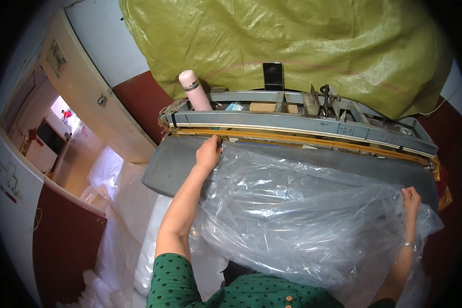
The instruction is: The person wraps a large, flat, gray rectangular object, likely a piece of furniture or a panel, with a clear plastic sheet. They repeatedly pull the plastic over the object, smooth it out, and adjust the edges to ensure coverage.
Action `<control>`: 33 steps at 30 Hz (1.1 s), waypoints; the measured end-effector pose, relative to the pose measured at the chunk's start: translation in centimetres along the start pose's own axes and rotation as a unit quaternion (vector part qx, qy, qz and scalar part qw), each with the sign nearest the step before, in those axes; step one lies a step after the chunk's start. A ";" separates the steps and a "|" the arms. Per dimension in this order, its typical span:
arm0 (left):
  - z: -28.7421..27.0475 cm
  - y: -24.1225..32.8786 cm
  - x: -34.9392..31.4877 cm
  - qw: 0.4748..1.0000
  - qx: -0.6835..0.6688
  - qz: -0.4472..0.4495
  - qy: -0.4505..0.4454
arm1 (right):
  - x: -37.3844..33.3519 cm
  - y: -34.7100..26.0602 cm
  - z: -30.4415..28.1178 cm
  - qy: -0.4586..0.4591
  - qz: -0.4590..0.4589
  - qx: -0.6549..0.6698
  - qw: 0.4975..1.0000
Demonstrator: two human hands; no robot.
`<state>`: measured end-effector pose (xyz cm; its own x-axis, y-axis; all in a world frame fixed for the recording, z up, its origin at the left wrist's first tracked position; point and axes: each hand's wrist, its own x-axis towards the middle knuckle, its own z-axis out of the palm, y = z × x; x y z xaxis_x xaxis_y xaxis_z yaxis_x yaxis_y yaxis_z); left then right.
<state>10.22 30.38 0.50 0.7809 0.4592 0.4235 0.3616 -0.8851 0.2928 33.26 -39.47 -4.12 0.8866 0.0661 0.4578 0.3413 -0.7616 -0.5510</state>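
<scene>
A large sheet of clear plastic film (287,205) spreads between my two hands, wrinkled and draping off the near side of a dark grey padded board (172,161). My left hand (209,153) is closed on the film's far left corner, close to the yellow strips (292,141) along the machine's bar. Farther right and nearer to me, my right hand (411,198) pinches the film's right edge. Both arms are stretched forward. Some of the film hangs past my right wrist.
Behind the board runs a grey metal frame (303,123) with a clamp (325,100). A pink flask (195,91) stands at its left end, a dark phone (273,77) at the back. Green-yellow sheeting (292,36) covers the far side. More film (123,205) heaps at left, beside an open door (95,87).
</scene>
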 end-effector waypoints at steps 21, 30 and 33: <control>1.4 -1.5 5.5 0.785 -0.287 -0.404 0.372 | 9.4 -7.0 7.3 0.077 0.276 0.037 0.957; 3.7 -2.9 0.9 0.924 -0.214 -0.094 0.303 | 5.6 -6.0 6.6 0.157 0.045 0.036 0.986; 4.9 -4.7 2.4 0.918 -0.242 -0.135 0.285 | 7.3 -5.4 8.3 0.153 0.033 0.099 0.983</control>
<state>12.94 35.23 -4.08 0.2529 0.7441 0.6184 0.1276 -0.6592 0.7411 40.50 -29.56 -3.57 0.7832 -0.1996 0.5889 0.3672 -0.6158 -0.6971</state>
